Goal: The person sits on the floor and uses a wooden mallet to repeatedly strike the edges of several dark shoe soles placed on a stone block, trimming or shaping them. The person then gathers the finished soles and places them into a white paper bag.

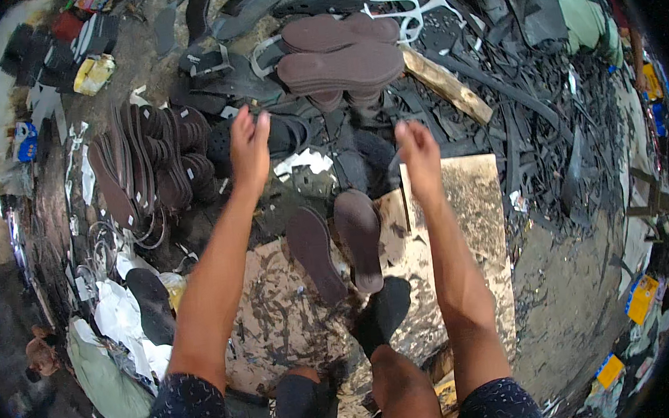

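Observation:
My left hand (251, 151) is raised over the dark clutter, thumb and fingers apart, with nothing visible in it. Beyond and beside it lies a black clog-like shoe (290, 133). My right hand (420, 150) hovers above the top edge of a wooden board, its fingers loosely curled and apart, holding nothing that I can see. Just left of it is a dark, blurred piece (375, 149), too smeared to name. Between my forearms, two brown shoe soles, a left one (311, 247) and a right one (359, 235), lie side by side on the worn board (266, 294).
Stacked brown soles (340, 67) lie at the far middle, with more bundled soles (135, 163) at the left. A wooden stick (447, 86) and heaped black offcuts (534, 124) fill the right. My dark-socked foot (387, 309) rests by the soles. White scraps (119, 311) lie at lower left.

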Demonstrator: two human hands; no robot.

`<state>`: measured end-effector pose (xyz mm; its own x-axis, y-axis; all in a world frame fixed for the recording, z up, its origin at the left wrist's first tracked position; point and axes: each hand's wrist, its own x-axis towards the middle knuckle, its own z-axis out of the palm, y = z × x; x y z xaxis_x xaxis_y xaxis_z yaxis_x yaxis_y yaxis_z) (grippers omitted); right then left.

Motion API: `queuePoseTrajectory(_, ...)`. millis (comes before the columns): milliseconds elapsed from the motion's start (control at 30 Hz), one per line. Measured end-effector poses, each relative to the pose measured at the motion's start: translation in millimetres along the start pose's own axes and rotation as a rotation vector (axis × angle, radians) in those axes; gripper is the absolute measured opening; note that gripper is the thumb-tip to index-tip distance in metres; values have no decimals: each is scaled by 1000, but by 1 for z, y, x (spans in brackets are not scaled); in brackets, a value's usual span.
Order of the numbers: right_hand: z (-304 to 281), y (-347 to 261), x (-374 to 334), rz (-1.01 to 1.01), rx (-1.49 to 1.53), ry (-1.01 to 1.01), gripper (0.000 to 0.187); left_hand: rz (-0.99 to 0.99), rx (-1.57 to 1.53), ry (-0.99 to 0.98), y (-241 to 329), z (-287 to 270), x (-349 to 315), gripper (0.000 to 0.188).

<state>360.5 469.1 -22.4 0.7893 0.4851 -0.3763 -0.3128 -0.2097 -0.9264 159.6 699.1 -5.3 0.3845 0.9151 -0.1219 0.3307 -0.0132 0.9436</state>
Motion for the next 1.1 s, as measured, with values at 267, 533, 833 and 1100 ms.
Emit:
queuePoseTrajectory(267,31,-29,94,167,252,20,67,-282,219,-101,65,122,167,107)
queuePoseTrajectory(533,-109,-13,-41,80,66,-231,44,53,-626,-134,75,48,110,71)
queuePoseTrajectory(833,-26,34,-47,-138,-672,-497,55,-495,-331,-129,-72,-55,-160,58)
queuePoseTrajectory(1100,33,-6,193,-172,-621,-21,64,166,196,-13,-12,24,-97,54)
